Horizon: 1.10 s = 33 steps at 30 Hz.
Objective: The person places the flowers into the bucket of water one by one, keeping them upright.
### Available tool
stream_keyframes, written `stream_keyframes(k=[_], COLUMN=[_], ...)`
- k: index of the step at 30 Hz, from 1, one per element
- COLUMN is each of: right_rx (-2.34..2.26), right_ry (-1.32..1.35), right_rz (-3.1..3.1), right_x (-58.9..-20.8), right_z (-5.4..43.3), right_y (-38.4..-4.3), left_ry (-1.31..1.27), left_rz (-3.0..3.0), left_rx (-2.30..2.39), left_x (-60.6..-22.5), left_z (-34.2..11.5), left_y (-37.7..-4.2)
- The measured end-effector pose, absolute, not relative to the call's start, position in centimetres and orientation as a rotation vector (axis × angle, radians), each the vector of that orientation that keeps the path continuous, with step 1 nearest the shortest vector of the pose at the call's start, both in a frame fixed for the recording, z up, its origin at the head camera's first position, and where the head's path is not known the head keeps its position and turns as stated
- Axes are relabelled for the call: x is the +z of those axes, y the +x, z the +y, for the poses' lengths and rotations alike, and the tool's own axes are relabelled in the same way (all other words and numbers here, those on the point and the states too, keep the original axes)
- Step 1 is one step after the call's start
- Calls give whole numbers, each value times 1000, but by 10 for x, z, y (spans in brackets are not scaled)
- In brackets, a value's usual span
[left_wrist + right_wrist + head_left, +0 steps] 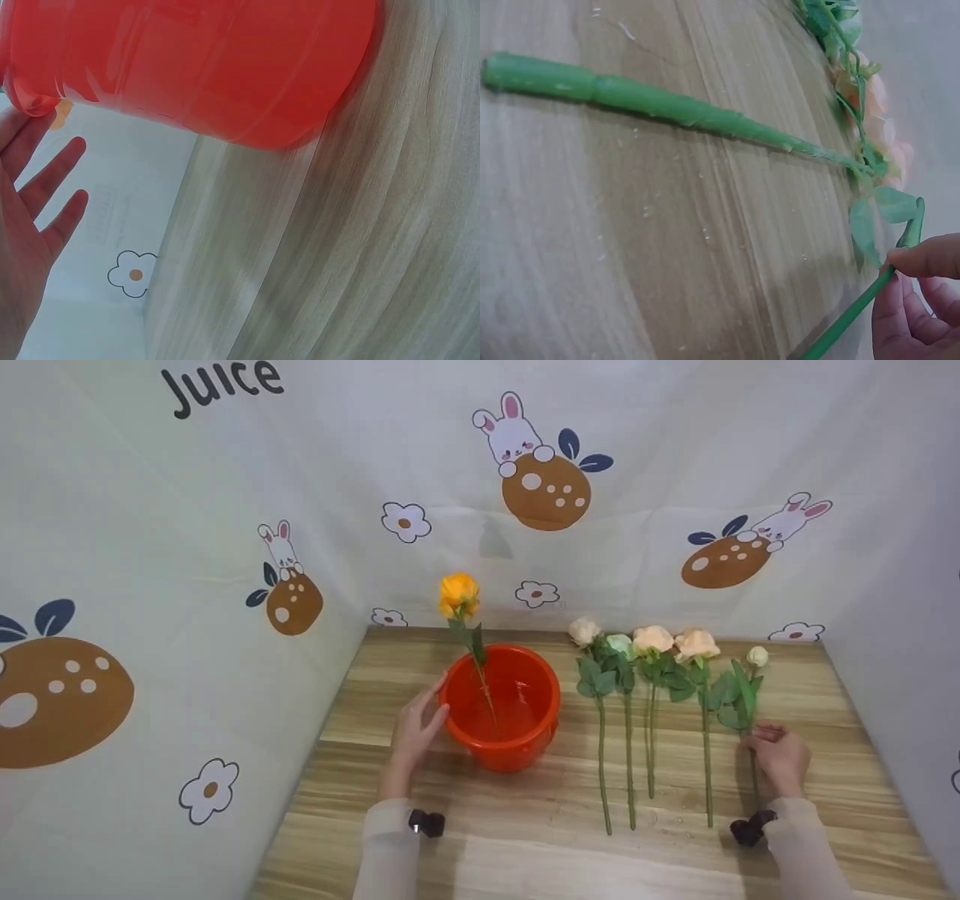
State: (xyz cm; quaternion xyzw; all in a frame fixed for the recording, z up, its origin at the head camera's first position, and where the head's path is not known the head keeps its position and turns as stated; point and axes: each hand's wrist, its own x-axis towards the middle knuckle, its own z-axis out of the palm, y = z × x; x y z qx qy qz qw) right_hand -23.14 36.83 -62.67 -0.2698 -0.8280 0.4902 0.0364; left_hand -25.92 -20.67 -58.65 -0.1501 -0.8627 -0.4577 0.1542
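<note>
A red bucket (504, 746) stands left of centre on the table, with one yellow rose (459, 595) leaning in it, its bloom above the rim. My left hand (415, 729) rests against the bucket's left side near the rim, fingers fairly straight and spread in the left wrist view. At the far right, my right hand (781, 756) pinches the green stem of a white rosebud (757, 657) between thumb and fingers. In the right wrist view that stem (847, 318) runs at a slant from the fingertips.
Between the bucket and my right hand lie a white rose (584, 631), a pale green rose (620, 645) and two peach roses (697, 644), stems toward me. Patterned cloth walls (645, 562) border the wooden table (525, 840) at the back and sides.
</note>
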Motion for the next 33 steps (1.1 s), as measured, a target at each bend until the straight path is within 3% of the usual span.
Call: stream_keyframes(k=[33], right_rx=[1628], right_ry=[-790], right_rz=[-2347], right_x=[-596], right_z=[360], right_y=[-237], left_ry=[-435], left_rz=[-2475], left_rx=[-1267], left_x=[-587], left_z=[-207], left_y=[-260])
